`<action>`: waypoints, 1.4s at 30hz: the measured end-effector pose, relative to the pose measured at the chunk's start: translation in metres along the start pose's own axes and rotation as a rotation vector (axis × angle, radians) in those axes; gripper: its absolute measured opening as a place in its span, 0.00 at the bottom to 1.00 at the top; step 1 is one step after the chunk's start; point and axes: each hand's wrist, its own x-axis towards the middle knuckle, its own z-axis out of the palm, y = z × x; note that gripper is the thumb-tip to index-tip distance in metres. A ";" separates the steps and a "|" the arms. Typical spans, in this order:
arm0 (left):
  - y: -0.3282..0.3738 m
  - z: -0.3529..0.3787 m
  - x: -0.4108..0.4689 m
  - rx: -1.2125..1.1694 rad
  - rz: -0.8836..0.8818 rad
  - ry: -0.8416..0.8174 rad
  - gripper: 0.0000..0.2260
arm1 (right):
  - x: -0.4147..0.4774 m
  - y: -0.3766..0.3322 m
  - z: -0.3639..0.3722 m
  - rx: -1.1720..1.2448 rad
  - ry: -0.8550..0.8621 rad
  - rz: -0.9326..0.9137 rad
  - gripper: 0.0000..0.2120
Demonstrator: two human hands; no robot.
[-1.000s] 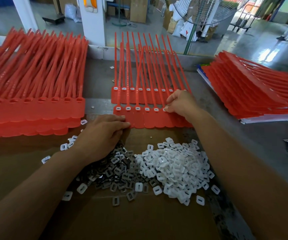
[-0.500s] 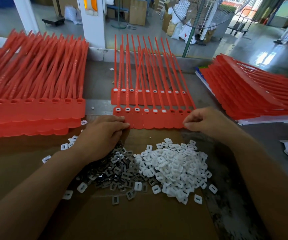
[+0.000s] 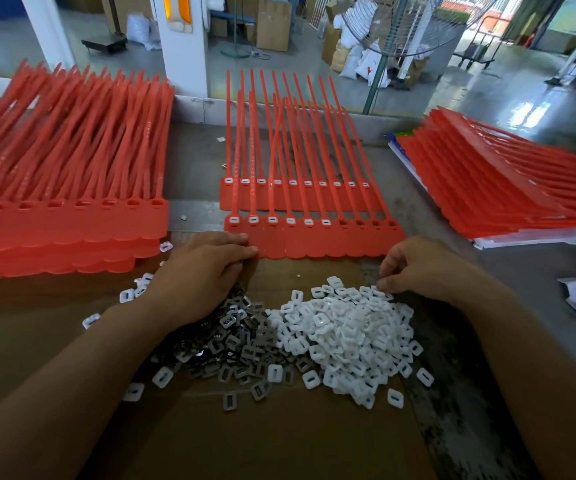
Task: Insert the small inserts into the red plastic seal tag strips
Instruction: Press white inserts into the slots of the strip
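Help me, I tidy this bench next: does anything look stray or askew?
Yes. A few white inserts lie scattered left of the grey pile, one against the left red stack. In the middle strips, one strap bends across its neighbours instead of lying parallel.

Two strip rows (image 3: 314, 240) lie at frame centre, a strip stack (image 3: 65, 226) to their left, another stack (image 3: 508, 202) at right; below them, the insert heap (image 3: 345, 334) sits on cardboard (image 3: 279, 445) on the worktop (image 3: 196, 161).
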 end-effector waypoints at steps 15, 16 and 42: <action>0.003 -0.003 0.000 -0.013 0.003 -0.005 0.15 | 0.012 0.000 -0.008 0.362 0.069 -0.120 0.05; 0.003 -0.003 0.000 -0.014 0.000 -0.004 0.15 | 0.016 -0.002 -0.008 0.365 0.091 -0.133 0.05; 0.004 -0.004 -0.002 -0.005 0.002 -0.009 0.15 | 0.089 -0.021 0.014 0.313 0.246 -0.059 0.12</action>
